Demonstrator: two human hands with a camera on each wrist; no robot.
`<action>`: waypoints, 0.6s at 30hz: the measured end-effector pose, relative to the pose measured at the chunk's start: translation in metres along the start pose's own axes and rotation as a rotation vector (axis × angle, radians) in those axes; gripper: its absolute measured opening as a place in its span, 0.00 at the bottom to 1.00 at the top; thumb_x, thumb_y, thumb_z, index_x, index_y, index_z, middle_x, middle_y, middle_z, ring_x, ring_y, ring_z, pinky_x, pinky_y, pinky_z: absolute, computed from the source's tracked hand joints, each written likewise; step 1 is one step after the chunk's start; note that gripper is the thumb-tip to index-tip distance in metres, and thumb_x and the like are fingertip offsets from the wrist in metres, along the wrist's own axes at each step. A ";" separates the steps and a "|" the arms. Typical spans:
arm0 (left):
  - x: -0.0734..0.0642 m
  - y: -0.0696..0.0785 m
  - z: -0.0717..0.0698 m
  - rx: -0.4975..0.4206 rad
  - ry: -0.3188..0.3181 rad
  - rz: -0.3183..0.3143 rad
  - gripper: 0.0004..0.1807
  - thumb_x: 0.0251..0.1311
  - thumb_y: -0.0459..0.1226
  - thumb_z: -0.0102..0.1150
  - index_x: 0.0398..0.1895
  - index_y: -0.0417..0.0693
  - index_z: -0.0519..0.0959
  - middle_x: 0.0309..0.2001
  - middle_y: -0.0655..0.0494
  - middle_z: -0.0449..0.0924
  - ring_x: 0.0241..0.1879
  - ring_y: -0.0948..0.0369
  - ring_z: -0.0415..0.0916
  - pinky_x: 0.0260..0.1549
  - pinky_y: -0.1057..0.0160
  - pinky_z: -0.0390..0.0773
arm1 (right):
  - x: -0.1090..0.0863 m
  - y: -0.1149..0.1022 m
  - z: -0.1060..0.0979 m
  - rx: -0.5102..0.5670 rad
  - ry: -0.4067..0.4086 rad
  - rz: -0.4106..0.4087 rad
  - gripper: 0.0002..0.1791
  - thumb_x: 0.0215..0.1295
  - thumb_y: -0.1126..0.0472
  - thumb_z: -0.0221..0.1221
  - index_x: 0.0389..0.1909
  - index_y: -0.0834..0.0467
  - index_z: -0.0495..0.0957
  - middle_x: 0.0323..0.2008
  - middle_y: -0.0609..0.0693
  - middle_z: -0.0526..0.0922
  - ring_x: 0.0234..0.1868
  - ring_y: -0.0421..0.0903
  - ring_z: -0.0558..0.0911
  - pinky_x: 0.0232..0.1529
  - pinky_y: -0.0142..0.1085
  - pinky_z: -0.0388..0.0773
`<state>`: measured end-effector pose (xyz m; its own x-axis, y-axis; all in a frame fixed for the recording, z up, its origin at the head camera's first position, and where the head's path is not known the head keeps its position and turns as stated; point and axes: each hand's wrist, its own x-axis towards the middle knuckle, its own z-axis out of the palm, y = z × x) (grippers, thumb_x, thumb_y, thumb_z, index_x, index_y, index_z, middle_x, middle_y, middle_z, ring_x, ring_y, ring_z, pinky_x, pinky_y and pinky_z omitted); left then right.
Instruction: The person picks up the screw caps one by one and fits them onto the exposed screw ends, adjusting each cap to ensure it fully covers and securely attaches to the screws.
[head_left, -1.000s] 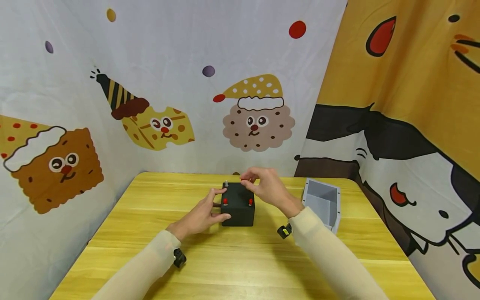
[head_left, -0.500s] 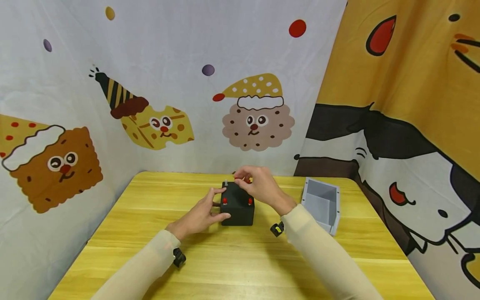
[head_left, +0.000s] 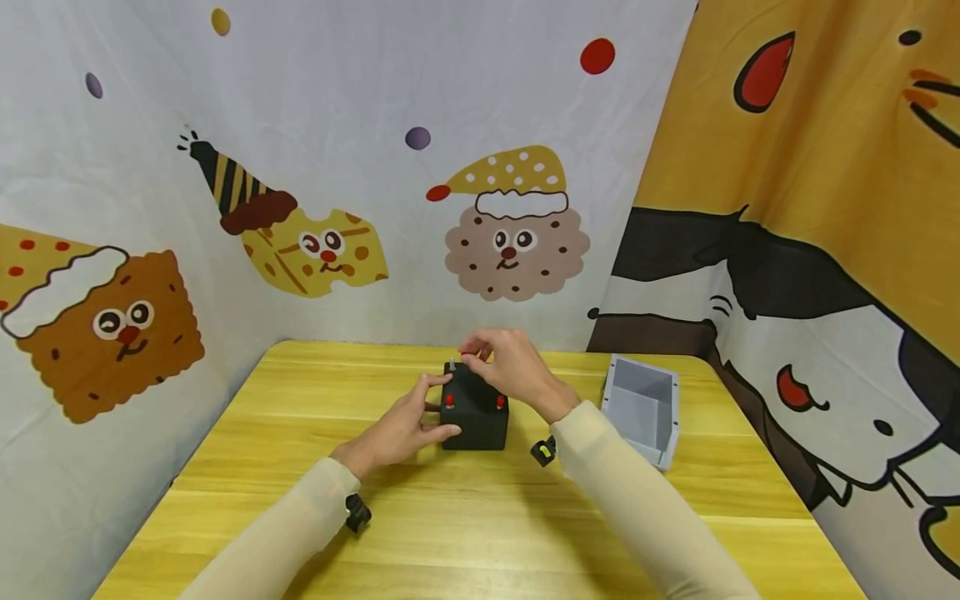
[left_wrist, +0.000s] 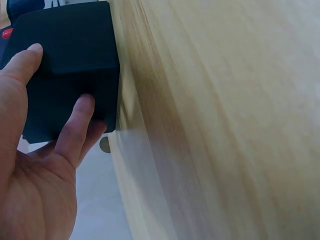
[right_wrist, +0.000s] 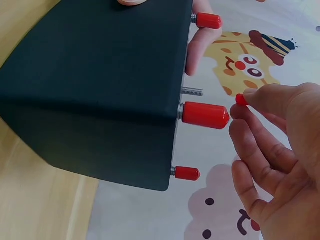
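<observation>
A black box point(head_left: 474, 429) stands on the table with threaded studs sticking up at its top corners. Three studs carry red caps point(right_wrist: 205, 115); the back-left stud point(right_wrist: 192, 91) is bare metal. My left hand point(head_left: 405, 425) holds the box at its left side, the thumb against the front face and the fingers along the side and top edge, as the left wrist view point(left_wrist: 70, 40) also shows. Between thumb and forefinger my right hand point(head_left: 513, 362) pinches a small red cap point(right_wrist: 241, 99), just off the tip of the bare stud.
A grey plastic bin point(head_left: 641, 408) sits open-topped to the right, beside the right forearm. The wooden table point(head_left: 450, 533) runs back to a printed cloth point(head_left: 337, 100) hanging close behind the box.
My right hand has moved left over the box with the red cap, from the back-right corner to the bare stud. The left hand and the box have stayed put.
</observation>
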<state>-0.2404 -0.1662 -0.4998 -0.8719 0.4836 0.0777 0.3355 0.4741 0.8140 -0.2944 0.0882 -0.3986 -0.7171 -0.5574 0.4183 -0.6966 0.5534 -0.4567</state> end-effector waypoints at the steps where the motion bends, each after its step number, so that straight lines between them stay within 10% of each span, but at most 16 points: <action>1: 0.000 0.000 0.000 0.003 -0.001 0.000 0.48 0.81 0.51 0.74 0.90 0.54 0.53 0.94 0.47 0.56 0.74 0.38 0.86 0.62 0.55 0.96 | 0.001 0.000 0.001 -0.001 -0.002 0.001 0.05 0.80 0.61 0.75 0.51 0.56 0.94 0.46 0.50 0.98 0.40 0.45 0.93 0.39 0.34 0.93; 18: 0.000 -0.001 0.000 -0.005 0.002 0.003 0.49 0.82 0.52 0.74 0.91 0.53 0.52 0.95 0.46 0.55 0.75 0.39 0.86 0.60 0.55 0.97 | 0.022 0.002 0.016 -0.014 -0.051 0.063 0.05 0.82 0.60 0.74 0.52 0.55 0.95 0.46 0.51 0.98 0.42 0.46 0.94 0.45 0.40 0.96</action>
<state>-0.2405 -0.1667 -0.5010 -0.8715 0.4837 0.0809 0.3360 0.4688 0.8169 -0.3114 0.0669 -0.4025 -0.7578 -0.5515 0.3488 -0.6506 0.5970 -0.4694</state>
